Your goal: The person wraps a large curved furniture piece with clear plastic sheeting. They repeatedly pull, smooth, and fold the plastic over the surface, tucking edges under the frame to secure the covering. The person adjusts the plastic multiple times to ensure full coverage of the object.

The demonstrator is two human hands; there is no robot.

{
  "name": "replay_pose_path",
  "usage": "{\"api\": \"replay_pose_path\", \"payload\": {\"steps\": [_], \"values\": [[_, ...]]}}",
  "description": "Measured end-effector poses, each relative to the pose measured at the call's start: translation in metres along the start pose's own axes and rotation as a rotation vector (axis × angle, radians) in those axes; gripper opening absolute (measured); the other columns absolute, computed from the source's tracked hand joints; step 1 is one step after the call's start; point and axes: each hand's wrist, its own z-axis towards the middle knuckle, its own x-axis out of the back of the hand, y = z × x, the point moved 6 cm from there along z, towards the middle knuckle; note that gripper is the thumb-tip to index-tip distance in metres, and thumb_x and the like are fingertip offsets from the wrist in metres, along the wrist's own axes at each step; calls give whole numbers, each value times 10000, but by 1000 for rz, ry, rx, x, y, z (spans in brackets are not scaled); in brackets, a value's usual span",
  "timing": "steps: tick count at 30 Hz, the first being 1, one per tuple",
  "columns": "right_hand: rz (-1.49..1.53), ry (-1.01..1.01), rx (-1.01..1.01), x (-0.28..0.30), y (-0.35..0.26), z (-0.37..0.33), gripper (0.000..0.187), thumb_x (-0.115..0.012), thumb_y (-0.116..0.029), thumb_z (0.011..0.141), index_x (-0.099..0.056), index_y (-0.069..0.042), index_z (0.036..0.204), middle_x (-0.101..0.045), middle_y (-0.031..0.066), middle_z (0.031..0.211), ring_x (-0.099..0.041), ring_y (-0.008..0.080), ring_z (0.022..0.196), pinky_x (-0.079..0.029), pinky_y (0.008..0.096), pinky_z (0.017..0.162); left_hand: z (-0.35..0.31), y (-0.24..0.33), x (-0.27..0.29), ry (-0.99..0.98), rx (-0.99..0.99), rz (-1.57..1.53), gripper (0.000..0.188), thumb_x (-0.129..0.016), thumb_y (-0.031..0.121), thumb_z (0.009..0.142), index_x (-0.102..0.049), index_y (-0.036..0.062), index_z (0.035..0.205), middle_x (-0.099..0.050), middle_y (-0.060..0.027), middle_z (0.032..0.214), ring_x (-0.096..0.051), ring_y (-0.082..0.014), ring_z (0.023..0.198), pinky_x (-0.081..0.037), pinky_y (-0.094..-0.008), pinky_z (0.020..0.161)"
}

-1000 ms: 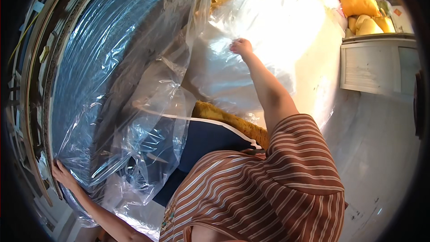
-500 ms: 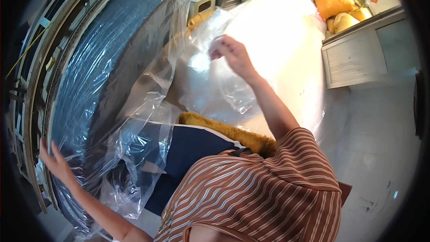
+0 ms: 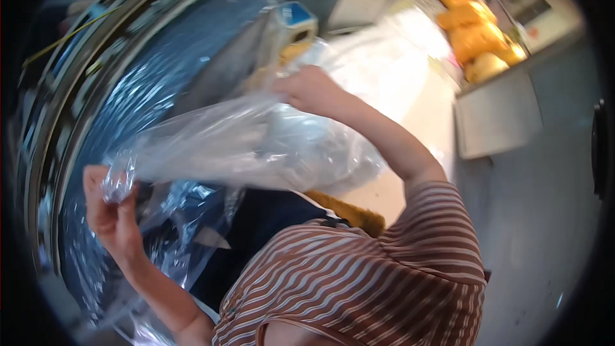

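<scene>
Spread in the air near the left-hand frames half a second ago, the left grip has now been brought inward and closed, while the right grip has been lowered and drawn slightly left. Clear plastic film is now stretched between the two, slanting up from left to right above the dark blue cloth at the lap. A crumpled end of the film is pinched between the thumb and fingers of the left grip; its farther part is held by the right grip, whose fingertips are blurred and partly hidden. To the left, a large blue-grey piece is covered by shiny plastic, with long frames set beside it. Beyond the right grip, a stool with a blue top is seen, and orange cushions are piled farther right, near a pale cabinet. Below the film, a golden plush edge is partly covered.
</scene>
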Motion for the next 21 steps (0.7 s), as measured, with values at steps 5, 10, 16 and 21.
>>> {"api": "replay_pose_path", "payload": {"steps": [5,10,16,21], "values": [[1069,104,322,21,-141,4,187,-590,-220,878,-590,-71,993,-600,75,843,-609,210,765,-471,330,707,-13,-1,140,440,-261,-350,336,-476,189,963,-541,6,1237,-411,-149,1427,-400,-311,1318,-289,-431,1114],[1991,-1604,322,-51,-350,-58,222,-513,-298,977,-443,-122,1092,-363,-73,772,-315,25,628,-297,185,536,-114,-1,255,884,-389,-423,341,-591,383,867,-606,88,1037,-402,-162,1399,-366,-363,1322,-226,-527,1133],[1359,-456,1138,-17,-434,49,237,-532,-245,917,-583,-13,908,-565,97,886,-552,202,826,-449,341,727,-332,-27,311,1144,69,-59,244,-606,271,886,-607,78,1035,-480,-112,1294,-449,-279,1232,-338,-441,1058],[785,-73,853,-82,-423,201,373,-503,-297,929,-530,-24,1181,-545,183,1189,-540,352,1070,-418,392,914,-396,-29,258,774,783,384,234,-558,118,877,-590,54,1100,-569,-24,1103,-527,-127,953,-408,-259,867]]}}
